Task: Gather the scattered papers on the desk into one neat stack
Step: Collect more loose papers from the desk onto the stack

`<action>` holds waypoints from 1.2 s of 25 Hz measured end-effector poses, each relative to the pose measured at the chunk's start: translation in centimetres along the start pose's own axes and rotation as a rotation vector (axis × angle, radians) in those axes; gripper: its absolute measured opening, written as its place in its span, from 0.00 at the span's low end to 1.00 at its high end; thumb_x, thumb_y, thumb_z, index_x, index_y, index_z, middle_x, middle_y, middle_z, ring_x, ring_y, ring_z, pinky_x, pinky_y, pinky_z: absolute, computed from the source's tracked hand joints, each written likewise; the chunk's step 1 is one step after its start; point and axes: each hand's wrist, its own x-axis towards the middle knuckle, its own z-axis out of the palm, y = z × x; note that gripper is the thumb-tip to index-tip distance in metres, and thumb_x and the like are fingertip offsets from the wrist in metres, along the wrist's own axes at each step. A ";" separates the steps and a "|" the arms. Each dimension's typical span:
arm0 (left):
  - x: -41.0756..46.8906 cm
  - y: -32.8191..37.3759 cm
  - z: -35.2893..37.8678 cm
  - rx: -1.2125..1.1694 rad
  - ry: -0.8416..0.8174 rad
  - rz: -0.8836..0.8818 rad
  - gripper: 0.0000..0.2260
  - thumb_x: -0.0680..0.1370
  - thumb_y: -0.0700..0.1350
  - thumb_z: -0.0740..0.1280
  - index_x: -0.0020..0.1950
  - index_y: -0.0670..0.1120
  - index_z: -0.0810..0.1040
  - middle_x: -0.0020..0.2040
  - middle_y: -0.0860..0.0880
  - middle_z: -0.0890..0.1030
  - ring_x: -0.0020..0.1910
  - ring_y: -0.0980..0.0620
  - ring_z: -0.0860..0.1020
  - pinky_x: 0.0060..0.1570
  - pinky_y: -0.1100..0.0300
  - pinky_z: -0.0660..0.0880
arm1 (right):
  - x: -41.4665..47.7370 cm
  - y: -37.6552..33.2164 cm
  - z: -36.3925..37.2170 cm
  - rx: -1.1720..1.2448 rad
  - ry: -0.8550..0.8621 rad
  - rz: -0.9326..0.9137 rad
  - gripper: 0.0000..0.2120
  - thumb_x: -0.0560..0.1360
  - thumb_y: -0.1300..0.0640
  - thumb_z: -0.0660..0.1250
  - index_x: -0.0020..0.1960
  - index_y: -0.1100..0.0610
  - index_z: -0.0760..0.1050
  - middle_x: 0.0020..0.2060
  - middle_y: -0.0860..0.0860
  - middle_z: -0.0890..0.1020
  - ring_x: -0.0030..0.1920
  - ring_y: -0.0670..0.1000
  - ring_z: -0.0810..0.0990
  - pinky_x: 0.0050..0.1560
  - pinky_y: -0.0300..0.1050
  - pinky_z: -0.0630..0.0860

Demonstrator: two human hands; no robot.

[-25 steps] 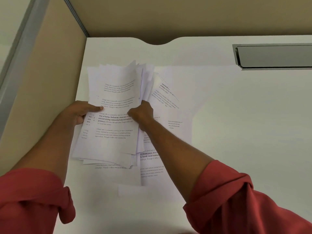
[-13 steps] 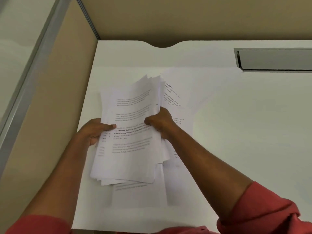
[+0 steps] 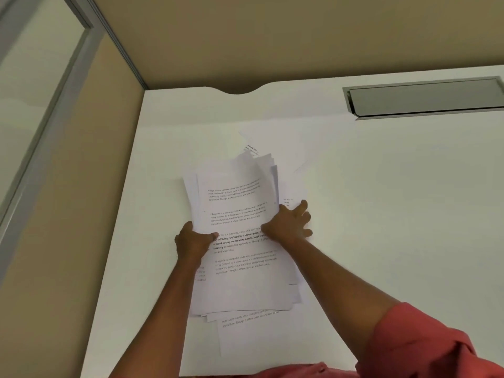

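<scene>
A loose bundle of printed white papers [image 3: 240, 257] lies in the middle of the white desk [image 3: 395, 214], its far sheets curled and uneven. My left hand [image 3: 194, 241] grips the bundle's left edge, thumb on the top sheet. My right hand [image 3: 290, 223] rests at the bundle's right edge with its fingers spread over a sheet lying flat beside it [image 3: 291, 195]. One sheet [image 3: 253, 334] sticks out from under the bundle toward me. More white sheets [image 3: 275, 137] lie flat beyond the bundle.
A grey metal cable hatch [image 3: 425, 98] is set into the desk at the back right. Beige partition walls [image 3: 90, 186] close off the left side and the back. A rounded notch [image 3: 240, 90] cuts into the desk's back edge.
The bundle has shifted right, toward the desk's middle. My right hand has let go of the bundle's edge and spread its fingers out to the right. My left hand keeps its hold.
</scene>
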 end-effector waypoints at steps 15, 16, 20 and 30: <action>-1.9 -1.6 -1.7 -0.364 -0.416 -0.096 0.28 0.59 0.39 0.81 0.58 0.40 0.80 0.52 0.40 0.84 0.49 0.41 0.83 0.52 0.46 0.79 | 0.0 4.4 -0.4 0.456 -0.092 -0.263 0.26 0.63 0.51 0.79 0.59 0.53 0.78 0.55 0.51 0.82 0.53 0.53 0.81 0.56 0.54 0.78; -2.1 -1.8 -1.7 -0.351 -0.427 -0.071 0.29 0.58 0.38 0.82 0.58 0.41 0.80 0.52 0.41 0.84 0.50 0.41 0.83 0.54 0.45 0.79 | -0.1 4.5 -0.5 0.462 -0.094 -0.321 0.24 0.63 0.52 0.80 0.58 0.54 0.79 0.54 0.51 0.82 0.54 0.53 0.81 0.56 0.52 0.78; -2.4 -3.1 -1.2 -0.447 -0.327 -0.017 0.27 0.62 0.34 0.79 0.60 0.42 0.79 0.53 0.42 0.84 0.51 0.40 0.83 0.54 0.43 0.78 | -1.0 4.5 -1.0 0.595 -0.184 -0.545 0.23 0.64 0.55 0.80 0.53 0.55 0.73 0.51 0.52 0.79 0.52 0.54 0.79 0.52 0.49 0.79; -2.3 -4.0 -1.4 -0.546 -0.291 -0.056 0.24 0.65 0.32 0.76 0.60 0.41 0.79 0.55 0.41 0.83 0.52 0.38 0.82 0.56 0.41 0.76 | 1.3 5.9 -1.6 1.374 -0.476 0.236 0.51 0.46 0.66 0.87 0.65 0.64 0.66 0.55 0.65 0.80 0.49 0.64 0.83 0.43 0.68 0.80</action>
